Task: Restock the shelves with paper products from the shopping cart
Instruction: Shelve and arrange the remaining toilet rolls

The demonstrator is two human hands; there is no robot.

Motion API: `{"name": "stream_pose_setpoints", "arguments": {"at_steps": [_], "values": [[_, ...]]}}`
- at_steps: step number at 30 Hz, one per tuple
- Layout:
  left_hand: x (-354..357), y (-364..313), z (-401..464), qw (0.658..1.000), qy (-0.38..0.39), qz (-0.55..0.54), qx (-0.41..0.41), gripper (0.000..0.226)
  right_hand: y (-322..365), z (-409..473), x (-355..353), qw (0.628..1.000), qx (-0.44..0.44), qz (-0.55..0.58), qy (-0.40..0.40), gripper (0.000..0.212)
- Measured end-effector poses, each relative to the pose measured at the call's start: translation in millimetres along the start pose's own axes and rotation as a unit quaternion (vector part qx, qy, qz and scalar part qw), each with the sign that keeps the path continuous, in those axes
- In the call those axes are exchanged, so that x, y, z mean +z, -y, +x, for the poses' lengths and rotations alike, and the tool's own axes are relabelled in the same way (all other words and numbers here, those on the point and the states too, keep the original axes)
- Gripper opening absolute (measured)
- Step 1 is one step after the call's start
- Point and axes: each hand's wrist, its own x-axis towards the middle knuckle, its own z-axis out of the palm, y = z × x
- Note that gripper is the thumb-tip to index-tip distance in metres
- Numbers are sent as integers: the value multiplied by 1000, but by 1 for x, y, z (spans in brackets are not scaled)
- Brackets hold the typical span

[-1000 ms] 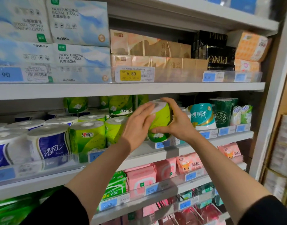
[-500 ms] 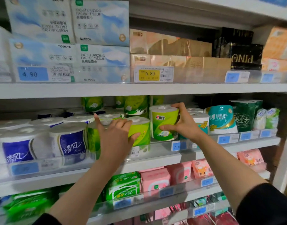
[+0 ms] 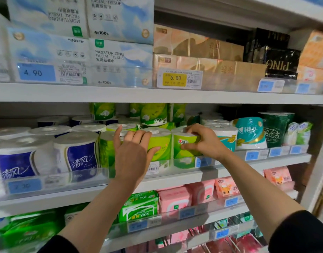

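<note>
Middle shelf (image 3: 175,177): a clear front lip and upright green rolls (image 3: 160,145) fill its front row, touching side by side; stacked green packs (image 3: 153,114) behind them reach nearly to the upper shelf board (image 3: 157,96). Free passage lies only above the front rolls' tops.

Left arm: bare forearm raised up and forward, dark sleeve at the elbow.
Left hand (image 3: 134,154): back toward camera, fingers straight and slightly spread, thumb out to the right.
Right arm: bare forearm angled up and leftward, dark sleeve below.
Right hand (image 3: 202,141): fingers curled in a grip, thumb underneath.
</note>
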Motion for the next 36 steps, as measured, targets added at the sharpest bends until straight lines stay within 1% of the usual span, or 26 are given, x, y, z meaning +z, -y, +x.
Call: {"name": "stream_pose_setpoints", "arguments": {"at_steps": [2, 3, 4, 6, 7, 8, 9, 10, 11, 12, 13, 14, 16, 19, 20, 22, 24, 26, 28, 30, 31, 32, 33, 34, 35, 36], "values": [[0, 0, 0, 1000, 9, -2, 0, 48, -1, -1, -3, 999, 9, 39, 10, 35], [0, 0, 0, 1000, 12, -4, 0, 47, 0, -2, -5, 999, 4, 37, 17, 34], [0, 0, -1, 1000, 10, -8, 2, 46, -1, -3, -5, 999, -4, 25, 23, 36], [0, 0, -2, 1000, -4, -18, 6, 47, 1, -10, -3, 999, -28, -11, 16, 47], [0, -2, -2, 999, -16, -28, 10, 47, 0, -15, -4, 999, -42, -28, -17, 52], [0, -5, -2, 999, -29, -43, 17, 48, -2, -21, -6, 995, -55, -44, -70, 53], [0, -9, 0, 996, -49, -62, 31, 46, -6, -26, -11, 988, -60, -56, -133, 49], [0, -15, 1, 992, -73, -86, 53, 43, -13, -31, -18, 978, -55, -61, -191, 44], [1, -22, 4, 986, -90, -116, 80, 39, -24, -34, -27, 971, -31, -61, -230, 42], [2, -32, 7, 979, -94, -146, 109, 38, -35, -36, -37, 966, 4, -63, -251, 43], [3, -41, 12, 973, -86, -165, 136, 38, -46, -38, -48, 965, 44, -69, -249, 47], [5, -51, 17, 970, -67, -171, 159, 39, -55, -38, -57, 968, 79, -71, -227, 50], [6, -70, 33, 970, -4, -154, 187, 49, -68, -41, -69, 978, 118, -48, -162, 52], [4, -92, 55, 966, 107, -130, 196, 65, -78, -42, -72, 988, 132, -13, -77, 58], [6, -96, 61, 963, 139, -115, 198, 67, -81, -43, -71, 990, 128, -9, -64, 58], [10, -101, 67, 957, 189, -90, 202, 68, -85, -44, -68, 992, 109, 20, -64, 56], [13, -104, 71, 954, 210, -95, 194, 65, -90, -44, -66, 990, 89, 83, -69, 54], [13, -106, 76, 959, 197, -100, 177, 63, -91, -42, -66, 985, 88, 139, -55, 49], [15, -106, 86, 964, 180, -110, 160, 63, -93, -39, -68, 981, 92, 166, -40, 45], [19, -108, 101, 953, 202, -135, 179, 61, -96, -37, -70, 980, 92, 177, -17, 45], [22, -110, 108, 942, 224, -150, 198, 61, -98, -38, -71, 981, 90, 172, -19, 45], [24, -112, 116, 929, 253, -165, 215, 62, -101, -39, -73, 982, 87, 161, -46, 43], [26, -115, 121, 916, 279, -178, 229, 64, -103, -39, -75, 981, 84, 143, -104, 39], [28, -117, 126, 905, 300, -188, 238, 65, -106, -40, -77, 975, 81, 109, -177, 33], [31, -120, 129, 895, 317, -195, 245, 67, -110, -39, -80, 966, 76, 52, -242, 29], [33, -122, 130, 887, 333, -200, 250, 67, -114, -38, -83, 956, 69, -27, -285, 28]]}}
